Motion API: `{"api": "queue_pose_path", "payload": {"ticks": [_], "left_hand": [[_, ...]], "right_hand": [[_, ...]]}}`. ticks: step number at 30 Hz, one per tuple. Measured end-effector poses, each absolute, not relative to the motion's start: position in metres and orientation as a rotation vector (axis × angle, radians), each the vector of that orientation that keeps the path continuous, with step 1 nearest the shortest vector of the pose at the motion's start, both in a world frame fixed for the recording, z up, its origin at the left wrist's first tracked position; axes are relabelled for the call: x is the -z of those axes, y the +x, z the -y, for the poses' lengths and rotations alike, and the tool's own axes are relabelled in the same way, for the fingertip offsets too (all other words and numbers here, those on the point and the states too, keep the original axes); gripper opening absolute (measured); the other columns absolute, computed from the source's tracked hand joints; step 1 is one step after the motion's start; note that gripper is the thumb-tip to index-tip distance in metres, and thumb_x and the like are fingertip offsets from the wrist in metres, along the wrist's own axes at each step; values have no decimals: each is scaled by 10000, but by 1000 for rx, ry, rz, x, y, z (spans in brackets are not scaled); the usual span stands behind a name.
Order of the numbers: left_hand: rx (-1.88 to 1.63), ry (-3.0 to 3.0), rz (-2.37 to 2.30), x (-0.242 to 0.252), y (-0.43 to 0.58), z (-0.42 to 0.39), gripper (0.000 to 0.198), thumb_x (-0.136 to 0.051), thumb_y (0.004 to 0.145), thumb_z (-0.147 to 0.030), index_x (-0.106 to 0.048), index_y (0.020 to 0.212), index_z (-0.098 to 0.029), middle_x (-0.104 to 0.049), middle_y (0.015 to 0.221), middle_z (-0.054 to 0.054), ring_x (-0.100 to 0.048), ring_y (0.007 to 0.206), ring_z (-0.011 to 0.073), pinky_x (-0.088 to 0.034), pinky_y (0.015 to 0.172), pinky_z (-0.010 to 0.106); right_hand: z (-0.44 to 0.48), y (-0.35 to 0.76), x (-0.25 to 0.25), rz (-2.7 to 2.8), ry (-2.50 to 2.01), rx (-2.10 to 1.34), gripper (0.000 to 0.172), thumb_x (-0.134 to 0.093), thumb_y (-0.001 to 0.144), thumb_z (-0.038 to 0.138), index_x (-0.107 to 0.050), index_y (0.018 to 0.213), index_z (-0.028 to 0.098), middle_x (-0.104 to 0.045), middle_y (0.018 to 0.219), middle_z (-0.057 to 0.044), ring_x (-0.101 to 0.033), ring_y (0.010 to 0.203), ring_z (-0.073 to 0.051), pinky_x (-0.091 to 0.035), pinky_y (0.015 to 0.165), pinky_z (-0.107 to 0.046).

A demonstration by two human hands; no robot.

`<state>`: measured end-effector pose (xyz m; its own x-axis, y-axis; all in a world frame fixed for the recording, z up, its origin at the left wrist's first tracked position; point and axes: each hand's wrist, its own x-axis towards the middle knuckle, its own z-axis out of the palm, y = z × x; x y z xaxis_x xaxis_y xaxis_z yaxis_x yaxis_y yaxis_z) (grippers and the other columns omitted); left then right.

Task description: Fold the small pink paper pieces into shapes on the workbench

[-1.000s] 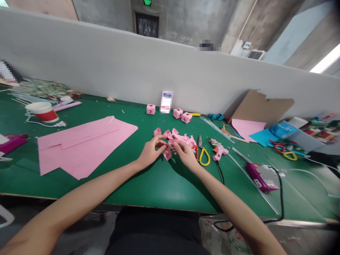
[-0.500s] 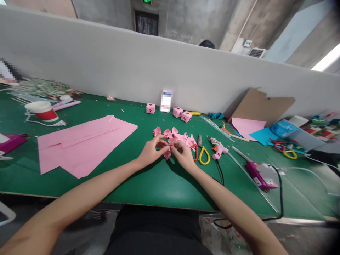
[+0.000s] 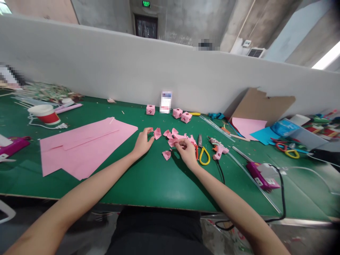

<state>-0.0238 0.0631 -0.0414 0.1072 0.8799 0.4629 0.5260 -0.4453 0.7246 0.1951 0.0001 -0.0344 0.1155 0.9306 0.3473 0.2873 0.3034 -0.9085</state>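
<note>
My left hand (image 3: 143, 143) is off to the left with thumb and fingers apart, beside a folded pink paper piece (image 3: 157, 133). Something red shows at its fingertips. My right hand (image 3: 186, 152) has its fingers pinched on a pink paper piece (image 3: 172, 142) at the edge of a small pile of pink paper pieces (image 3: 190, 138). Between the hands, nearer to me, a folded pink piece (image 3: 166, 154) lies by itself on the green table. Two more small folded pieces (image 3: 168, 134) lie at the pile's left side.
Scissors (image 3: 204, 156) and a pink glue gun (image 3: 219, 150) lie right of the pile. Pink paper cubes (image 3: 150, 109) stand near the partition (image 3: 119, 67). Large pink sheets (image 3: 87, 148) and a paper cup (image 3: 44, 114) are leftward; a purple power strip (image 3: 261, 177) is rightward.
My hands have moved apart. The folded piece between them is let go onto the table. My left hand went left and up; my right moved slightly up, to the pile's edge.
</note>
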Motion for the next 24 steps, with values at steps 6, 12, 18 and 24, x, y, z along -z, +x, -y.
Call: {"api": "queue_pose_path", "payload": {"ticks": [6, 12, 18, 24], "left_hand": [[-1216, 2212, -1371, 41, -20, -69, 334, -579, 831, -180, -557, 1164, -198, -654, 1216, 95, -559, 1169, 281, -434, 1009, 475], [-1200, 2277, -1376, 39, -18, -68, 316, -607, 813, -185, -570, 1125, -207, -698, 1033, 67, -589, 1043, 284, -452, 939, 451], [-1185, 2218, -1411, 43, -20, -71, 327, -605, 807, -177, -564, 1130, -206, -700, 922, 49, -596, 979, 276, -458, 901, 438], [-1190, 2228, -1416, 45, -19, -72, 306, -614, 819, -217, -564, 1120, -194, -685, 971, 65, -597, 971, 260, -448, 912, 425]], "right_hand": [[-1, 195, 38, 1429, -1205, -684, 205, -597, 814, 376, -610, 867, 178, -697, 818, -49, -653, 740, -181, -508, 665, -294], [-1, 195, 37, 1447, -1203, -690, 228, -591, 817, 400, -615, 872, 180, -703, 824, -53, -656, 751, -185, -512, 673, -302], [0, 195, 36, 1456, -1213, -706, 251, -590, 817, 424, -610, 880, 182, -702, 849, -59, -648, 762, -185, -503, 669, -295], [-1, 196, 33, 1393, -1189, -686, 231, -600, 810, 401, -604, 860, 175, -687, 829, -55, -638, 734, -177, -493, 652, -290]]}}
